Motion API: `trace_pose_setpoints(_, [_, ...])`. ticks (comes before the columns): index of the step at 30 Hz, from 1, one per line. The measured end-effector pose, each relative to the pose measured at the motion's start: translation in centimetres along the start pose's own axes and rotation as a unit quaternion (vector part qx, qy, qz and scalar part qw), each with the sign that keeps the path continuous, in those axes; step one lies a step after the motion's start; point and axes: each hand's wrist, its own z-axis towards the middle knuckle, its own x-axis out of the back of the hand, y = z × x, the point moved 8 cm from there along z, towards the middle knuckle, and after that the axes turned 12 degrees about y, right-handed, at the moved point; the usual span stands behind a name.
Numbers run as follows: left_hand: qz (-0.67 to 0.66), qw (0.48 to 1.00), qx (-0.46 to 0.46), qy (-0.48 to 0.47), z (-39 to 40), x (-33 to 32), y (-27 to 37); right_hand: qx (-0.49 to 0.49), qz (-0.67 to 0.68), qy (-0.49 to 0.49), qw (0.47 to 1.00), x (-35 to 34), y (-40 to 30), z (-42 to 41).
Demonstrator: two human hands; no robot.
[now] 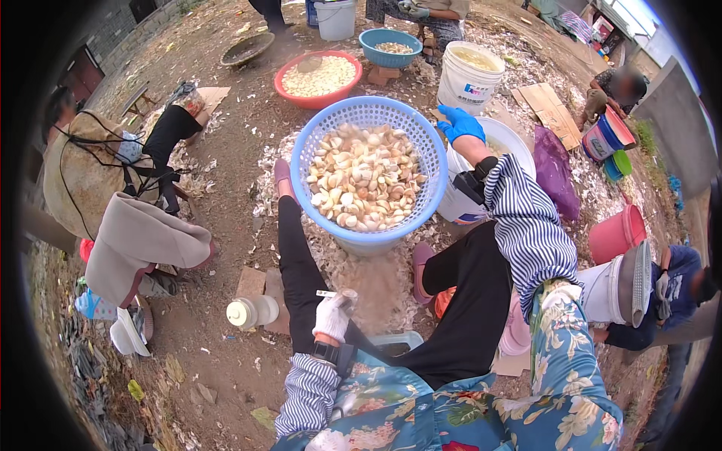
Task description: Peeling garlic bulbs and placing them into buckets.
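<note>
My left hand (pixel 331 317), in a white knit glove, is low over my lap and closed on a small pale tool (pixel 325 293). Its kind is unclear, and a blurred pale piece shows at the fingertips. My right hand (pixel 461 125), in a blue rubber glove, is over the far side of a white bucket (pixel 451 194). Its fingers are apart and nothing shows in them; the palm is hidden. Between my feet stands a blue plastic colander basket (pixel 303 169) heaped with garlic cloves (pixel 366 177), many still in skin. Pale contents show inside the white bucket.
Beyond are a red basin (pixel 280 84) of peeled cloves, a teal basin (pixel 366 40) and a lettered bucket (pixel 468 84). A purple bag (pixel 555 175) lies right; a plastic jar (pixel 262 311) is at left. Garlic skins litter the soil. Several people sit around.
</note>
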Motion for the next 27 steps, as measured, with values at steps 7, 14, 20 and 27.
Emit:
trace_pose_setpoints(7, [0.021, 1.0, 0.004, 0.016, -0.8, -1.0, 0.6, 0.094, -0.082, -0.211, 0.969, -13.4, -9.1, -0.9])
trace_pose_setpoints(14, [0.118, 0.982, -0.146, -0.036, 0.4, 0.5, 0.6, -0.024, 0.004, -0.175, 0.984, -14.5, -8.4, -1.4])
trace_pose_setpoints(20, [0.177, 0.976, -0.128, -0.011, 0.2, 0.7, 1.0, -0.342, 0.588, -0.218, 0.7, -9.4, -8.6, -5.6])
trace_pose_setpoints(27, [0.131, 0.985, -0.102, -0.045, 0.0, -1.2, 1.1, -0.316, 0.51, -0.304, 0.74, -3.4, -12.8, -18.9])
